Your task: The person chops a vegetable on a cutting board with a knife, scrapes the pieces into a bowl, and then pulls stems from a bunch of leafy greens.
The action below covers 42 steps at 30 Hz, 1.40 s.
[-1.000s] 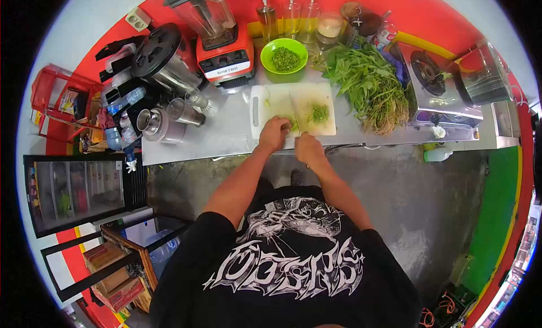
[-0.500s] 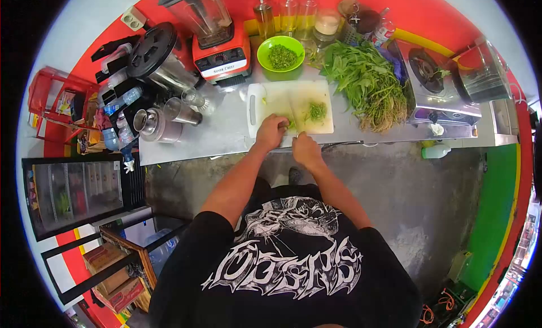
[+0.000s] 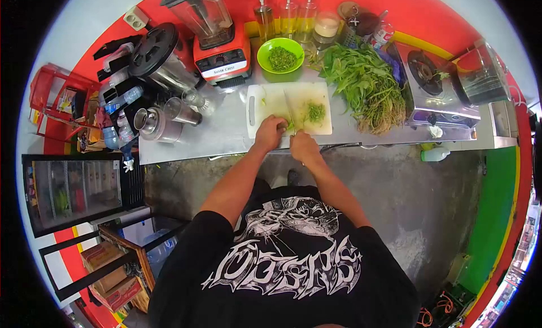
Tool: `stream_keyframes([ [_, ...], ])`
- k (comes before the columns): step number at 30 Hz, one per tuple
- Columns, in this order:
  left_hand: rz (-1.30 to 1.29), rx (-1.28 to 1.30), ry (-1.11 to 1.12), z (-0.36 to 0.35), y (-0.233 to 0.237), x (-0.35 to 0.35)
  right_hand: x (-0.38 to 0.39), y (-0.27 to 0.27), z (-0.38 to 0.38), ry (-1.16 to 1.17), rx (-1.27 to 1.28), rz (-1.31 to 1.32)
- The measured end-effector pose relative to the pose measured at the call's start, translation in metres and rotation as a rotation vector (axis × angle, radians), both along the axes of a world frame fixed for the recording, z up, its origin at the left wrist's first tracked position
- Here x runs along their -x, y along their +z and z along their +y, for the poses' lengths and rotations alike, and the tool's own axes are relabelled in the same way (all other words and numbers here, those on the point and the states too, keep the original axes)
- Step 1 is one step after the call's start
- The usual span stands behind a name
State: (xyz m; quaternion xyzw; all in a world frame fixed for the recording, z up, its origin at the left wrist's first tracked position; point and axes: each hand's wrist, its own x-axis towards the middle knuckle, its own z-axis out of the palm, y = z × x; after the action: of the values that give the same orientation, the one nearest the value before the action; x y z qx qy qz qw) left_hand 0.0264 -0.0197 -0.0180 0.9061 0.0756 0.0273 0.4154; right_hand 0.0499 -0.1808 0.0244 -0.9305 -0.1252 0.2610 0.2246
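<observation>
A white cutting board (image 3: 262,96) lies on the steel counter. My right hand (image 3: 305,146) is closed round the handle of a knife (image 3: 289,105), whose narrow blade points away from me over the board. Just left of the blade, my left hand (image 3: 271,131) has its fingers curled down on green stems (image 3: 290,125), mostly hidden beneath the fingertips. To the right of the knife sits a small pile of chopped greens (image 3: 315,111). Beyond the board, a lime-green bowl (image 3: 280,74) holds more chopped greens.
A big bunch of leafy greens with roots (image 3: 370,91) lies right of the board. A red blender (image 3: 223,60) stands behind left, near metal cups (image 3: 183,112). Oil bottles (image 3: 288,17) line the wall. A gas stove (image 3: 437,96) is at the right.
The knife blade has tilted, its tip now further left, and my right hand has shifted slightly left. My left hand stays nearly in place on the stems.
</observation>
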Motion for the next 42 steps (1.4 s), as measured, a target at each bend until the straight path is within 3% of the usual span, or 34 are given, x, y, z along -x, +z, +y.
stream_keyframes([
  [5, 0.049, 0.01, 0.015, -0.002, 0.007, 0.0, 0.013, 0.019, -0.006, -0.046, 0.007, 0.092],
  [42, -0.006, -0.014, -0.009, -0.001, 0.008, 0.001, -0.001, -0.011, 0.002, 0.005, -0.087, 0.04],
])
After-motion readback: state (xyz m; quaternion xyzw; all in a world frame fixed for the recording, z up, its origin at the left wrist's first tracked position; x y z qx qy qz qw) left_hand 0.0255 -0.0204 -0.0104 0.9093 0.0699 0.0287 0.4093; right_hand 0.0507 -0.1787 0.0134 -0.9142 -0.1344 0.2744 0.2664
